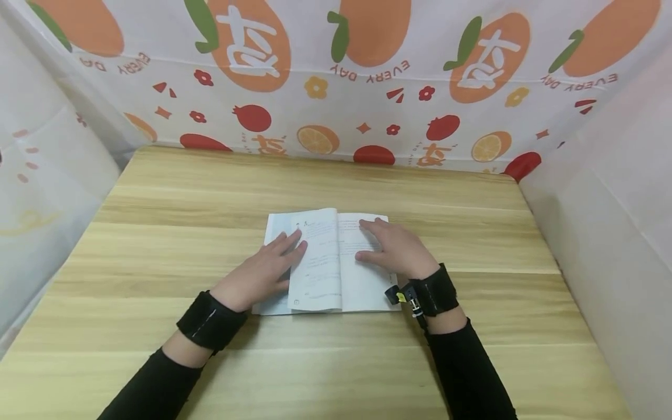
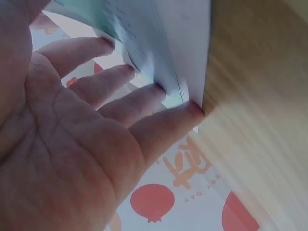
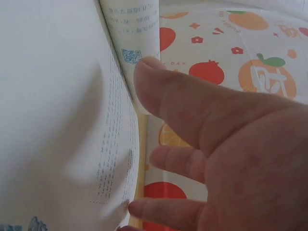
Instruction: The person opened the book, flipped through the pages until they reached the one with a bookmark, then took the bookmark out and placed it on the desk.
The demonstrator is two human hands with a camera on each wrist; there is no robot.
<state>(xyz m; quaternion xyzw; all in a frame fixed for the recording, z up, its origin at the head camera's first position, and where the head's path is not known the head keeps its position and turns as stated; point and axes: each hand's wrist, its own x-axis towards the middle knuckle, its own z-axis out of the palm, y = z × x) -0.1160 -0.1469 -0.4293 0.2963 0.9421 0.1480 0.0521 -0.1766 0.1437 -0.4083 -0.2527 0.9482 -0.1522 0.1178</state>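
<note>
An open book (image 1: 315,271) with printed white pages lies on the wooden table, in the middle of the head view. Its left-hand leaf lies over a wider pale blue sheet or cover (image 1: 274,304). My left hand (image 1: 255,275) touches the left side with spread fingers; in the left wrist view its fingertips (image 2: 158,90) meet the pages' edges. Over the right-hand page rests my right hand (image 1: 403,249), thumb and fingers apart. The right wrist view shows the thumb (image 3: 151,86) in front of a page with blue print. Neither hand pinches a leaf.
The wooden table (image 1: 336,367) extends around the book on all sides. A white curtain (image 1: 310,105) with orange and red fruit prints hangs behind its far edge, and white cloth (image 1: 604,192) covers the sides. Black bands (image 1: 212,321) circle both wrists.
</note>
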